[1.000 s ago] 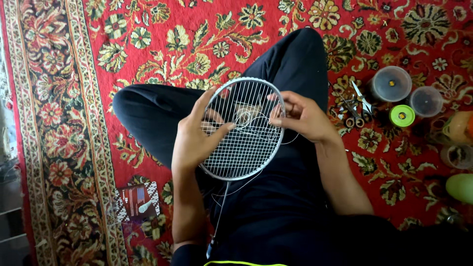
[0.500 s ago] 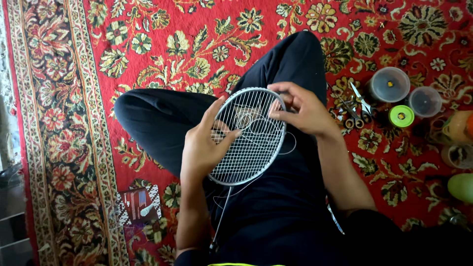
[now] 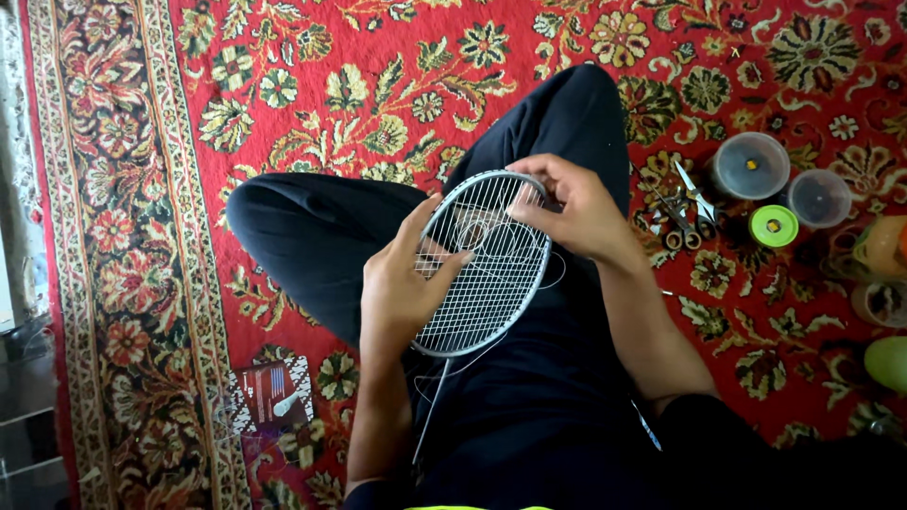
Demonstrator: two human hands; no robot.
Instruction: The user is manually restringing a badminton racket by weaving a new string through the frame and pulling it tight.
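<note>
Silver-framed racket [image 3: 487,269] held over the lap in black trousers, head tipped away from the body, shaft running down toward the waist. Compared with a second ago, turned a little more upright and drawn nearer the right knee. Left hand [image 3: 402,283] spread under and across the strings at the racket's left rim, thumb lying over the mesh. Right hand [image 3: 572,208] at the racket's upper right rim, fingertips pinching a loose white string [image 3: 553,274] that loops out past the frame; earlier sat lower on that rim. Right of the racket: scissors [image 3: 685,203], two round clear tubs [image 3: 751,165], a green reel [image 3: 773,227]. Left of the racket, open red carpet [image 3: 312,57], with a small card packet [image 3: 269,397] below left.
</note>
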